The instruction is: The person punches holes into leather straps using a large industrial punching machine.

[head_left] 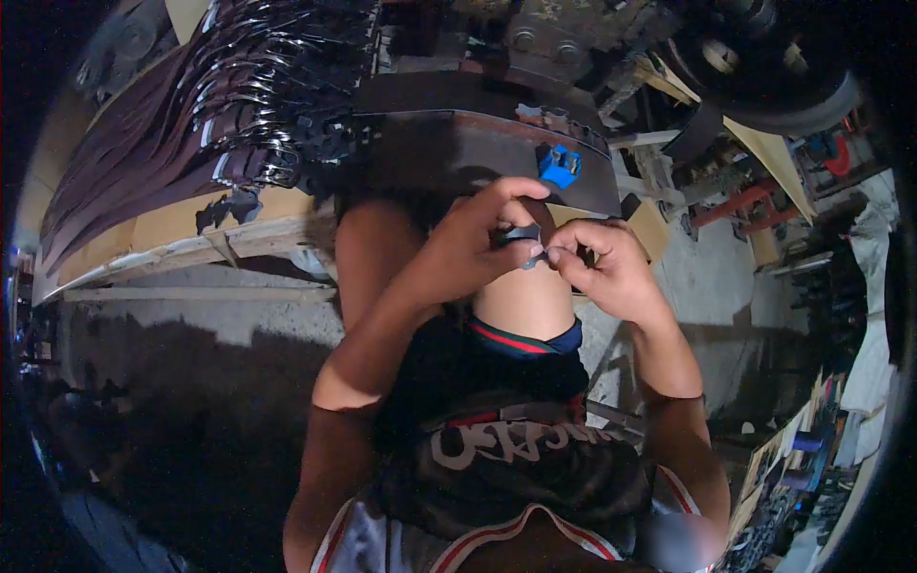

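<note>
Above my lap, my left hand point(475, 237) pinches a small dark strip point(519, 234), curved like a loop, between thumb and fingers. Its index finger stretches out past the piece. The fingertips of my right hand point(607, 265) are closed at the near end of the same strip, close to my left thumb. Whatever tiny part lies between the two thumbs is too small to make out. Just beyond my hands, a bright blue object point(559, 166) with metallic bits on it sits on the dark bench point(411, 148).
Many dark belts with shiny buckles point(277, 167) are heaped on the table at left, near its wooden edge point(277, 205). Small dark pieces point(229, 207) lie at that edge. Several small scraps point(554, 119) lie along the bench's back. A dark wheel-like machine part point(764, 86) stands at upper right.
</note>
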Demonstrator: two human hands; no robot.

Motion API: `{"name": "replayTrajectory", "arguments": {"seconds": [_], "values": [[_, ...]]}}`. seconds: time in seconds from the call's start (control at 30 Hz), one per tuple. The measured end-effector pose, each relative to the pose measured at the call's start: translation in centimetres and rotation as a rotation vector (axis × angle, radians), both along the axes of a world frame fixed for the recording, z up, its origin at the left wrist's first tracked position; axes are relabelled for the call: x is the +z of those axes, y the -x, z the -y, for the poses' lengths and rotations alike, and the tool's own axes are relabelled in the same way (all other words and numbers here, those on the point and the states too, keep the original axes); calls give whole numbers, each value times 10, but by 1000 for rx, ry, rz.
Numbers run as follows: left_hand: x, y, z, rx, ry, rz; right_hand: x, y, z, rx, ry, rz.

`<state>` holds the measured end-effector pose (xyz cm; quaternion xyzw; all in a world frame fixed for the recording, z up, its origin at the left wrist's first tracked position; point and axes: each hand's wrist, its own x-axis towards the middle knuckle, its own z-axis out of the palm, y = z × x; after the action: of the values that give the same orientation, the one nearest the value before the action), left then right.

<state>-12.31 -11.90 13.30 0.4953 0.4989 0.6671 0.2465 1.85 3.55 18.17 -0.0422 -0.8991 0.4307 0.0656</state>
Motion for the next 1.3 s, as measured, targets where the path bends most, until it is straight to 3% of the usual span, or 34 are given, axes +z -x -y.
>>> {"name": "replayTrajectory", "arguments": {"seconds": [0.23,0.33,0.5,1.0,1.1,1.13,1.23,1.3], "values": [[-4,-4,3,-195,60,86,-18,17,-16,-113,-668,-324],[-6,1,0,-111,78,77,-16,11,-18,-246,-292,-245],[1,2,1,-141,169,229,-8,0,-7,-16,124,39],[-3,0,2,-80,212,-17,-6,5,-1,90,-104,114],[-5,-1,3,-77,163,-182,-11,4,3,51,-453,-79],[-5,-1,4,-74,140,-239,-14,5,-3,-26,-438,-58],[6,-2,12,-16,220,57,-27,3,-28,-267,-354,-3],[1,3,10,-22,191,62,-31,-7,-36,-319,-311,140]]}}
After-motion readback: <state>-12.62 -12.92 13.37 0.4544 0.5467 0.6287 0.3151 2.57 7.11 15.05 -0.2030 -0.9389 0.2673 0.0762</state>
